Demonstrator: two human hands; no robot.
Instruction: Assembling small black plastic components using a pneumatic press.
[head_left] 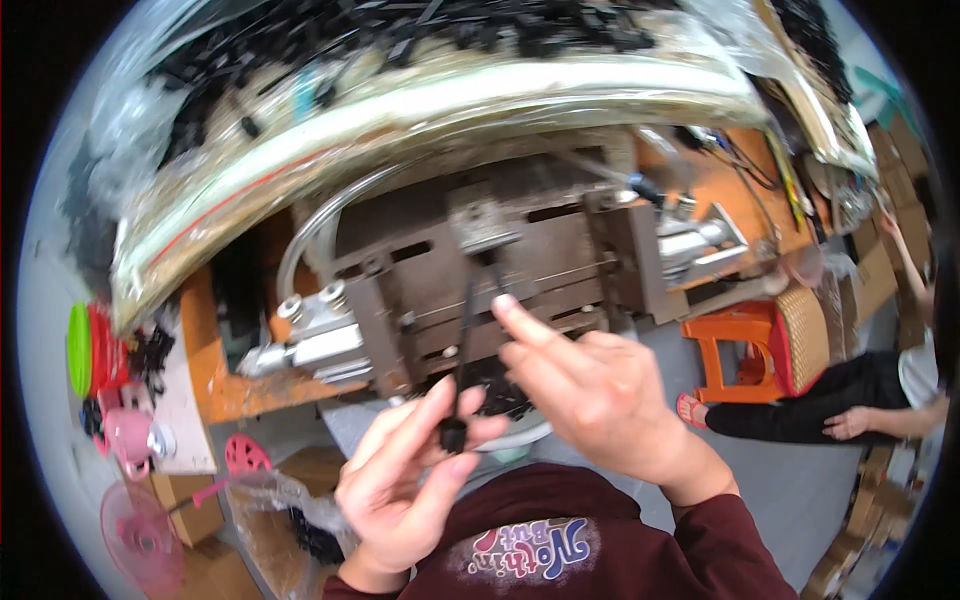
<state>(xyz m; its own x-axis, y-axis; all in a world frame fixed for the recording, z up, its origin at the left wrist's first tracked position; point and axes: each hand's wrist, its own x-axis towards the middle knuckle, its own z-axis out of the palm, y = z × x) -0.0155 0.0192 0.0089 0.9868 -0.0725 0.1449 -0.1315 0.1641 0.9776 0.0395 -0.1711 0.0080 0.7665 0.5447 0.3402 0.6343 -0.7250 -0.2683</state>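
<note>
My left hand (410, 480) is closed with its fingertips around a thin black strip (465, 335), whose thicker end (453, 435) sits between thumb and fingers. The strip runs up to a small metal block (485, 225) on a dark steel fixture (545, 240). Beside it, a second short black length (497, 275) slants from the block to the index fingertip of my right hand (595, 390). That hand's other fingers are curled, and its thumb is hidden. Whether the two lengths are one piece I cannot tell.
Silver pneumatic cylinders (335, 345) flank the fixture on a wooden bench (250, 400). Behind it, a plastic-covered ledge (430, 110) carries heaped black parts (400, 40). An orange stool (735, 345) and a seated person (790, 410) are at right. A pink fan (140, 540) stands lower left.
</note>
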